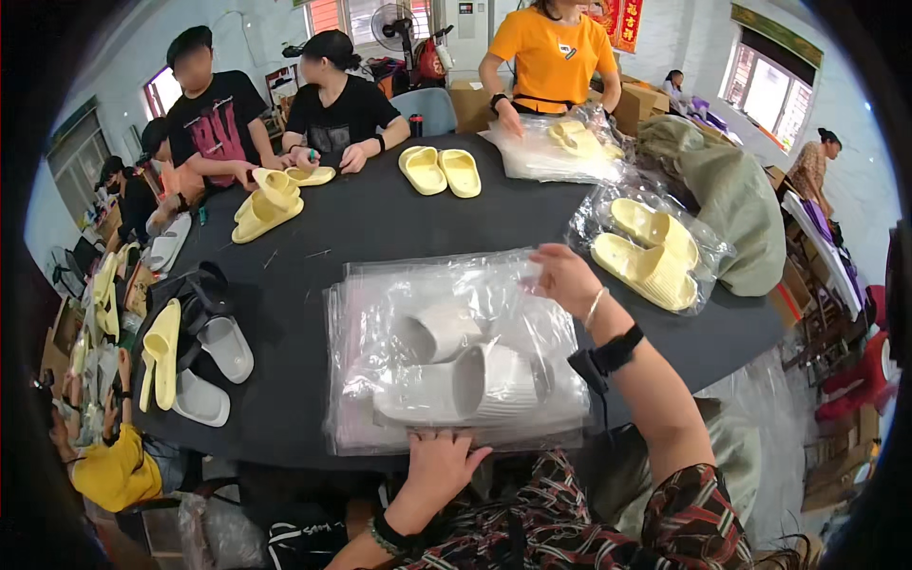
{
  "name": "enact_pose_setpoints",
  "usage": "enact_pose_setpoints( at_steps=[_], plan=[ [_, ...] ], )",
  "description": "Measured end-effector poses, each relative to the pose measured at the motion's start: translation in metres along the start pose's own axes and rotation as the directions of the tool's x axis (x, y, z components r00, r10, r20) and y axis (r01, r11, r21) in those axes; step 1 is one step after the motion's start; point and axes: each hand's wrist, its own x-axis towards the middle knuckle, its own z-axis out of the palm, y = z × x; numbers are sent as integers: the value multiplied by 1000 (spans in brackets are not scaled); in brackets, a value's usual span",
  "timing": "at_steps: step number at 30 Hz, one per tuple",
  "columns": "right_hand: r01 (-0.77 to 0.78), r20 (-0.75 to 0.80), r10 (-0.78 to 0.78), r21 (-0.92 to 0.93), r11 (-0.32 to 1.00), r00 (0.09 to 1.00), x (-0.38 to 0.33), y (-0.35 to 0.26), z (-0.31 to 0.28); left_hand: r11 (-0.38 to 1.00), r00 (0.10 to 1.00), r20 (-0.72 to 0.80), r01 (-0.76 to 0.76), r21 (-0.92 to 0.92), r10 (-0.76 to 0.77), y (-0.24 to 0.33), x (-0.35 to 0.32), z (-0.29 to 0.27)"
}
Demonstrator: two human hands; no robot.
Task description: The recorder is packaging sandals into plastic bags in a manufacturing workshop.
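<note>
a pair of pale grey sandals (pixel 503 385) lies at the near middle of the black table (pixel 285 323), under clear plastic and seemingly inside the top bag (pixel 456 280) of a flat stack of clear bags (pixel 353 432). the two sandals rest side by side, their openings turned to the left, and the nearer one shows a ribbed strap.

the person's left hand (pixel 440 465) lies at the near edge of the stack, fingers spread over the plastic and thumb held apart, so it is not closed on anything. the right hand (pixel 565 278) is at the far right corner of the plastic with its fingers bent; whether they pinch the film cannot be told. a black wristband (pixel 608 353) circles the right wrist.

to the right, yellow sandals in a clear bag (pixel 651 252) sit beside a heaped grey-green sack (pixel 722 199). a yellow pair (pixel 441 172) stands near the table's far edge. on the left, a yellow pair tipped on its side (pixel 163 351) lies next to a loose grey pair (pixel 201 397). across the table, a co-worker in an orange shirt (pixel 556 62) stands behind more clear bags (pixel 541 157), and two people in black shirts are near other yellow sandals (pixel 266 214)
</note>
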Motion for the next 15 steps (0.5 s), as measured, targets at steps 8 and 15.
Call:
enact_pose_setpoints(
  at_steps=[8,15],
  plan=[
    [-291,-108,274,-489,823,956,-15,-4,-38,1000,999,35,17,2,-17,1,0,-1],
    [166,-22,-198,-462,871,980,13,20,-27,1000,1000,-14,5,26,-5,-4,-4,4]
  ],
)
